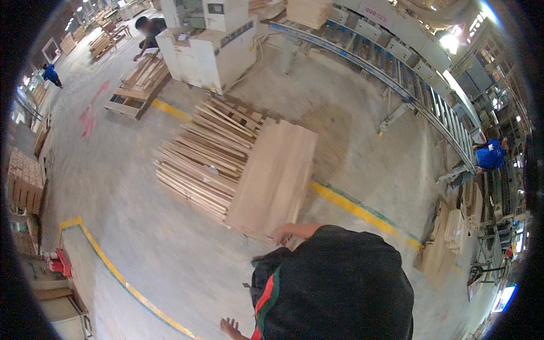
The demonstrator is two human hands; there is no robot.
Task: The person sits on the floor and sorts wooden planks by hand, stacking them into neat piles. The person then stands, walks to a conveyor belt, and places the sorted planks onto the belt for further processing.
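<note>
One wide wooden panel (275, 175) lies mid-scene beside strips (195, 170), probably stiff, hefty, best gripped by both long edges; left hand (230, 327) empty, right hand (285, 233) by the panel's near end, hold impossible to tell.

Wide fisheye view from the wearer's head, tilted down
Close below sits a black, red-and-green-striped cloth garment (345, 283); the smooth grey floor (124, 181) stretches far ahead, bending toward the rim.
</note>
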